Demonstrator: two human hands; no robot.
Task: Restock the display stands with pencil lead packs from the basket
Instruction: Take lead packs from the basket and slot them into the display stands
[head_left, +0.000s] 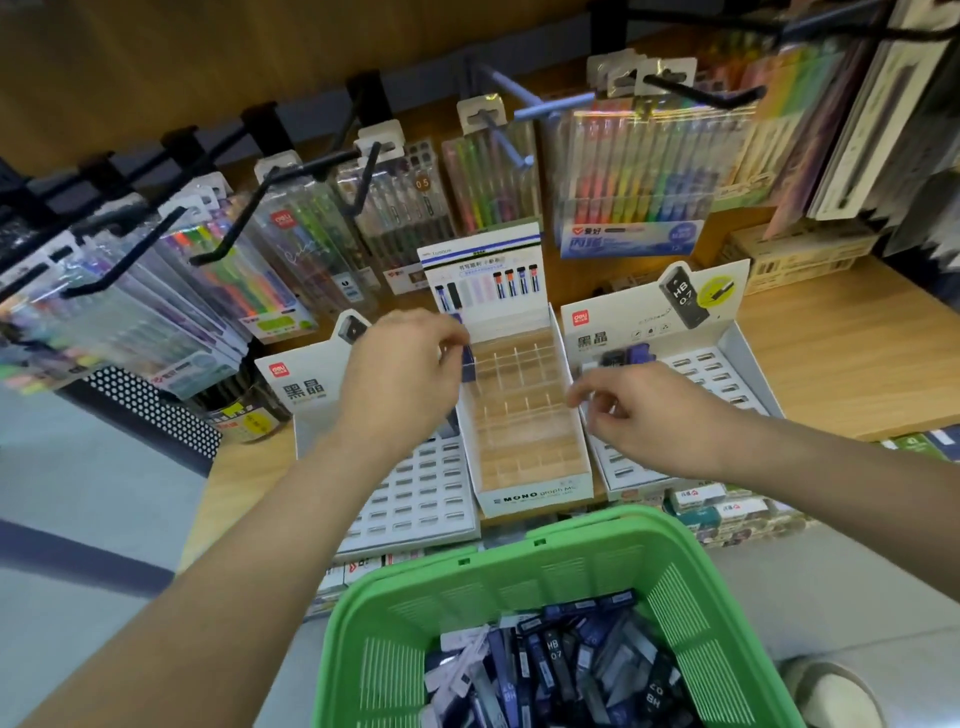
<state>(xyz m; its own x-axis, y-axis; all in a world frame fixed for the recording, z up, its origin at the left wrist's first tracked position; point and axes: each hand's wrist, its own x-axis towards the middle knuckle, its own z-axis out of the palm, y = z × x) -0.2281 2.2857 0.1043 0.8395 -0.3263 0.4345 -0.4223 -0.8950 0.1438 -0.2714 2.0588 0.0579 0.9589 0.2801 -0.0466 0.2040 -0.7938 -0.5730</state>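
Three white display stands sit on the wooden shelf: a left stand (410, 499) with slotted rows, a middle stand (535, 496) with clear dividers, and a right stand (719, 371). My left hand (410, 374) reaches over the middle stand's back left corner and pinches the top of a dark blue pencil lead pack (467, 365). My right hand (644, 410) hovers at the right stand's left edge with curled fingers; whether it holds anything is unclear. A dark pack (626, 356) stands at the back of the right stand. Below, a green basket (571, 532) holds several lead packs (561, 670).
Pen sets (631, 171) hang on black hooks (701, 93) above and behind the stands. A black perforated holder (150, 410) stands to the left. Boxed goods (727, 506) line the lower shelf front on the right. A shoe (831, 691) shows at bottom right.
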